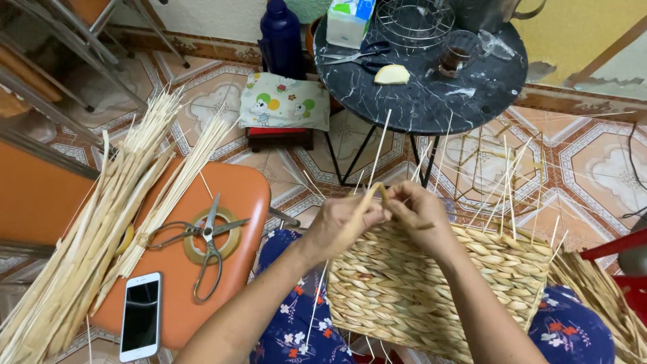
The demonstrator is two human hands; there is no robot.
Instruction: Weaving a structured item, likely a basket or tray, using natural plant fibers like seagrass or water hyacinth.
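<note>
Flat panel of pale woven straw basketwork (431, 286) on the lap, mostly woven; top edge unfinished, stakes protruding. Left hand (340, 222) and right hand (414, 212) fingers pinch a tan straw strand (374, 192) there

Both forearms run bare down to the fingers of the left hand (344, 222) and right hand (414, 212), no sleeves, rings or watch showing, while below the fingers lies dark blue clothing (printed with small white and red flowers).
</note>
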